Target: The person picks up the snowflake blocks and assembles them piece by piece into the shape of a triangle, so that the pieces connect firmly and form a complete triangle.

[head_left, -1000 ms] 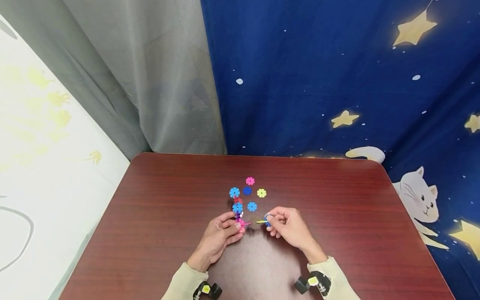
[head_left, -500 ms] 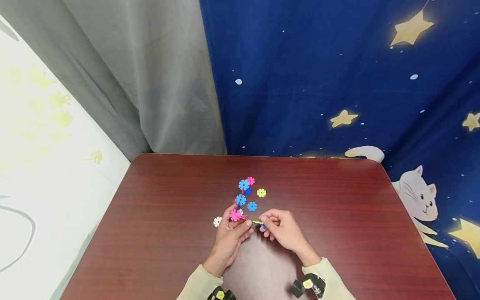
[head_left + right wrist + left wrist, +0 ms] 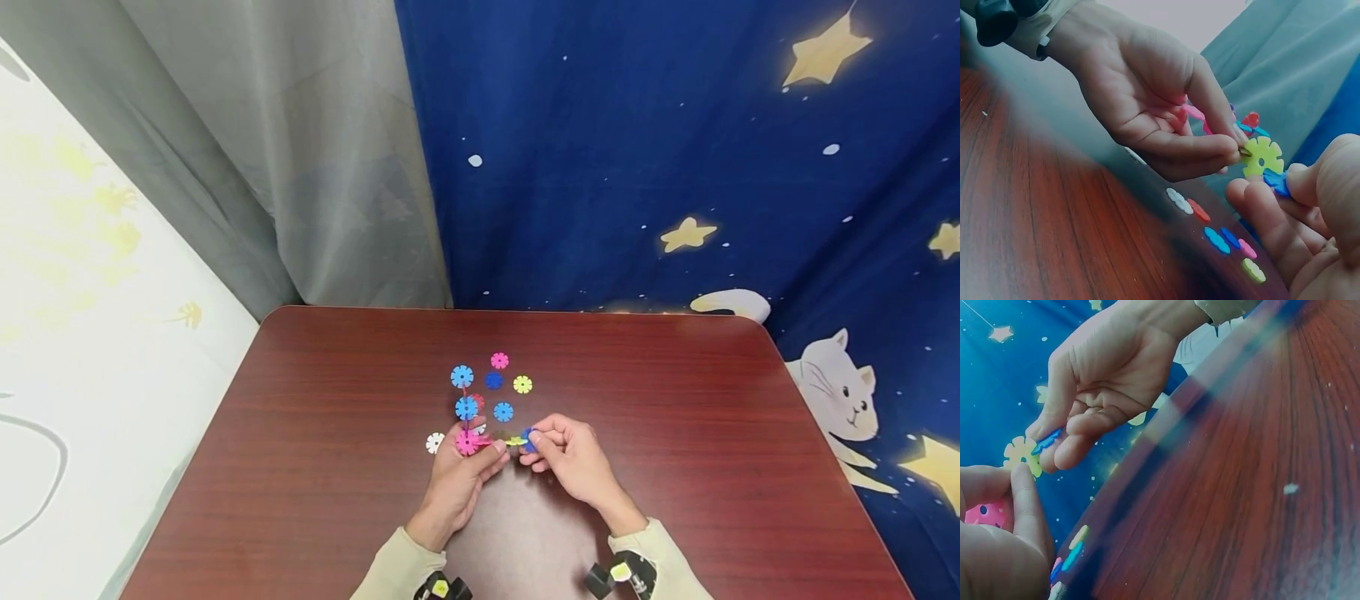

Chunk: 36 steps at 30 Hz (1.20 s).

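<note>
- Clearly, flat, round plastic discs with notched edges were joined into a disc chain (image 3: 462, 413): two light blue discs (image 3: 457, 375), some red and purple between, and a pink disc (image 3: 462, 445) nearest the palm.
- A yellow disc (image 3: 1267, 149) was seen at the left fingertips; a blue disc (image 3: 1277, 182) was set across its edge, touching; slotted or not, could not be told.
- On the brown table (image 3: 337, 400), loose discs were spread beyond the hands: pink (image 3: 499, 356), dark blue (image 3: 493, 381), yellow (image 3: 522, 380), light blue (image 3: 503, 407), red, white.
- The chain was gripped by the left hand (image 3: 452, 483), thumb against finger, at the yellow disc's edge.
- The blue disc was pinched by the right hand (image 3: 576, 458).
- The yellow disc was located between both hands.
</note>
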Motion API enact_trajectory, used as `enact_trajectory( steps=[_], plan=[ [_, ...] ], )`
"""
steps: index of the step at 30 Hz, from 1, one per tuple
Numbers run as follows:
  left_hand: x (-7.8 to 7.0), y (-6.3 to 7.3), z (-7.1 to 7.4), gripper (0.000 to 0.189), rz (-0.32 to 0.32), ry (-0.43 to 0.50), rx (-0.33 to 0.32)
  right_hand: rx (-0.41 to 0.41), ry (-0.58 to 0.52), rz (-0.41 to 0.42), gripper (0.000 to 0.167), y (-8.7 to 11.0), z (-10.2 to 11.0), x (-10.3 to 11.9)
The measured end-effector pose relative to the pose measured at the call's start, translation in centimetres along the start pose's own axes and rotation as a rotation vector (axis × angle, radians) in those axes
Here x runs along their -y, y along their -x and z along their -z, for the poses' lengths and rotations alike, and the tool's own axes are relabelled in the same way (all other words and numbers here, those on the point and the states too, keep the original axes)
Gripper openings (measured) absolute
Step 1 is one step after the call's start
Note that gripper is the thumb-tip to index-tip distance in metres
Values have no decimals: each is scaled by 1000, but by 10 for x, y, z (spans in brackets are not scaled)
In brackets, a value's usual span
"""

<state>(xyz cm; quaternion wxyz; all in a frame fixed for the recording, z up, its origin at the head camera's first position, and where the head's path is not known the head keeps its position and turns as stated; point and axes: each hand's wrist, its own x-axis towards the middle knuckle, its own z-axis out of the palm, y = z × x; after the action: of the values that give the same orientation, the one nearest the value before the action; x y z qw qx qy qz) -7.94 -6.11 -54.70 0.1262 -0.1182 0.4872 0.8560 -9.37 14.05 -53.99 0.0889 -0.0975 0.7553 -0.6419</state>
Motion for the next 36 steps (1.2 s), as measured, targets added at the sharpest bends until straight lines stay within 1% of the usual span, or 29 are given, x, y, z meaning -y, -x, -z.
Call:
enact_trajectory(
  steps=[4,6,12,16,19,24,27,31,33,36],
  plan=[
    [-3,0,0,64,20,-10,5,-18,-35,37,15,1,-4,2],
    [-5,-1,1,62,28,-26,10,-24,-32,54,15,2,-5,3],
    [-10,1,3,60,70,-93,59,-48,7,82,11,5,-5,7],
    [-11,-1,4,57,89,-98,77,-69,18,77,10,4,-6,8],
    [-10,-3,6,52,99,-95,69,-72,24,60,11,4,-9,8],
    [-11,-5,10,51,120,-82,74,-42,8,65,12,2,-8,7],
    [-12,-7,11,52,121,-81,102,-42,8,65,13,1,-5,7],
    [-13,-7,12,45,119,-98,146,-48,19,51,14,1,-4,7],
    [-13,-7,13,40,119,-91,178,-52,11,41,14,1,-3,6],
    [-14,-7,15,32,100,-65,242,-61,4,29,14,1,-2,7]
  ],
)
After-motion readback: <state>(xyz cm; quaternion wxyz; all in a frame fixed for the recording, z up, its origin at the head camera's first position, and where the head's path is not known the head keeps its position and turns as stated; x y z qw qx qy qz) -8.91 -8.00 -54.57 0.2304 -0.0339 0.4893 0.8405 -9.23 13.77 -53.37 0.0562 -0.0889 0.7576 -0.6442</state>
